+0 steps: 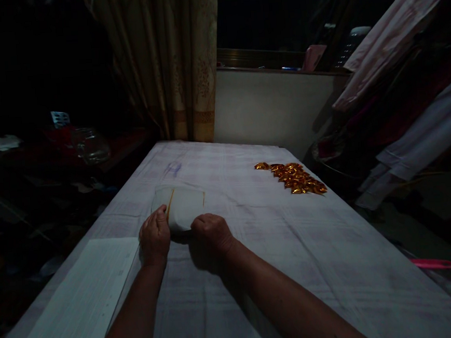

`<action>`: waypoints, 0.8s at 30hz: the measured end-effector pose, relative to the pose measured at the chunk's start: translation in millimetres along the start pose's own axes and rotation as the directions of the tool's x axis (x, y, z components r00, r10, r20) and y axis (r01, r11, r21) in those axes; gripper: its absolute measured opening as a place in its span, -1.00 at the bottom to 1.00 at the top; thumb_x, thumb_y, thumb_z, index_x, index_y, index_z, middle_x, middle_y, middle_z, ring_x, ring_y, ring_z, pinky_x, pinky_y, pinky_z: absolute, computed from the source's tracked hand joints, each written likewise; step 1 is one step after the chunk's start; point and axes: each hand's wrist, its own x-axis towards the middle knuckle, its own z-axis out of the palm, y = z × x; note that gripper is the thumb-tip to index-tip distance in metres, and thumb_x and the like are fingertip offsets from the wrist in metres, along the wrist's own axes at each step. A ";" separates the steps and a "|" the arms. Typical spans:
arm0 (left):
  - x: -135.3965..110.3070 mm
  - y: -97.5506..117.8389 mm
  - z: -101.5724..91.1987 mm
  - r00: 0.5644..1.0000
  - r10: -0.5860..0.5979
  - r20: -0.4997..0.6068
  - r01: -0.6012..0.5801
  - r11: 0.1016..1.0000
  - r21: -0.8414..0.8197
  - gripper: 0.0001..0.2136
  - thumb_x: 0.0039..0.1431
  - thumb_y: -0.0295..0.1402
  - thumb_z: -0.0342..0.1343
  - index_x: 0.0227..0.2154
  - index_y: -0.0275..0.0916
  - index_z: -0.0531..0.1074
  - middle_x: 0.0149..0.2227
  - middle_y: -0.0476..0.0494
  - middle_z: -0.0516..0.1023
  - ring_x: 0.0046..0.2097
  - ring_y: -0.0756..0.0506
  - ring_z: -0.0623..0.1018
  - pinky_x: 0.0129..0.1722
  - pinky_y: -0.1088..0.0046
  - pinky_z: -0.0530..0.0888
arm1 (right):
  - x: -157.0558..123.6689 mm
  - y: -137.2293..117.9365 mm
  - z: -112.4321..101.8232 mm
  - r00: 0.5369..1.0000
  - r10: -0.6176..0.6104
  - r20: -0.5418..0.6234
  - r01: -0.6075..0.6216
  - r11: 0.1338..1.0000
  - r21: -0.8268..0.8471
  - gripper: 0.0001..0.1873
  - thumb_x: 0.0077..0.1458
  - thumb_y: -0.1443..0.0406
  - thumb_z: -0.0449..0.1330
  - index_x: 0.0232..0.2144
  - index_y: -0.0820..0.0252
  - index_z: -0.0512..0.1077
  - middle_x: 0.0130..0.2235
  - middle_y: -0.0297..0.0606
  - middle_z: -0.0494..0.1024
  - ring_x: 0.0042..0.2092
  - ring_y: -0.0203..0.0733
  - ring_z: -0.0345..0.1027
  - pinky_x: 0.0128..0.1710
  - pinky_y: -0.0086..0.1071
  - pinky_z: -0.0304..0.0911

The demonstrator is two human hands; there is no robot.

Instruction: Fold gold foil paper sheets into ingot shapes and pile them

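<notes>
A pale, flat bundle (185, 206) that looks like a stack of paper lies on the cloth-covered table, with two thin yellow bands across it. My left hand (156, 236) is closed on its left near corner, beside one band. Around the bundle's near right edge, my right hand (214, 232) has its fingers curled in a grip. The palms and the underside of the bundle are hidden. Left of my left hand lies a white stack of printed sheets (79, 300).
Several shiny gold folded foil pieces (294, 178) are heaped at the table's right far side. A curtain (178, 63) and a wall (267, 103) stand behind the table (225, 164). A glass jar (91, 145) is on the dark left; clothes (434, 142) hang at right.
</notes>
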 end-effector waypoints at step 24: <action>-4.0 12.9 -7.6 0.997 0.077 0.006 -0.077 0.992 0.096 -0.61 0.26 -0.21 -0.02 0.02 -0.25 0.51 0.08 -0.31 0.59 0.14 -0.30 0.52 0.20 0.05 0.36 | -46.2 50.7 -51.5 0.856 0.265 -0.444 -0.191 0.960 0.205 -0.74 0.32 0.32 0.06 -0.24 0.14 0.57 -0.23 -0.19 0.68 -0.25 -0.21 0.56 -0.20 -0.42 0.40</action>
